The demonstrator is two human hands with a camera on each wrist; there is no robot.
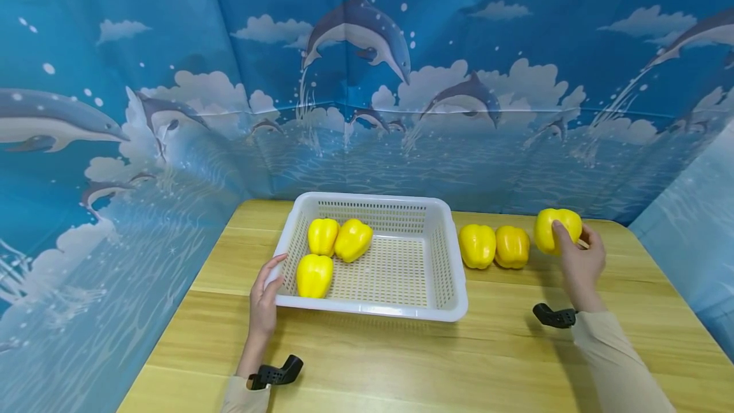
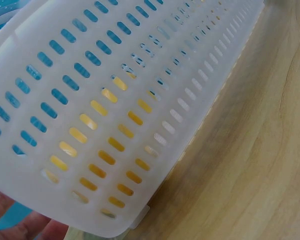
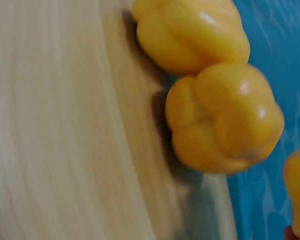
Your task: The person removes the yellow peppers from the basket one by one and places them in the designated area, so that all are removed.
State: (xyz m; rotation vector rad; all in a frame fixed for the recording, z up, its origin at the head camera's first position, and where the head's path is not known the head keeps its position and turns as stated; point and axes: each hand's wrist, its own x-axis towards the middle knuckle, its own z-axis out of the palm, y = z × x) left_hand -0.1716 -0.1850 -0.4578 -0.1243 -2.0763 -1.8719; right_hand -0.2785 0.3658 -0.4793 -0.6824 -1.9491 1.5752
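In the left wrist view, the contents of the white basket (image 1: 373,310) are hard to make out: they are only yellow patches behind the slots. At the lower left corner of that view a few fingers of the left hand (image 1: 264,301) appear, cut off by the frame edge. From the head view, this hand touches the basket at its near left corner, its fingers rather straight; whether a fingertip bends below the rim, I cannot tell. The right wrist view cuts the held pepper (image 1: 552,227) at its edge, together with a bit of fingertip. The right hand (image 1: 582,268) grips this yellow pepper above the table (image 1: 390,362), at the far right, and partly covers it. Inside the basket, three yellow peppers (image 1: 314,276) lie grouped in the left part. Two more peppers (image 1: 477,246) lie on the table between the basket and the right hand, touching each other.
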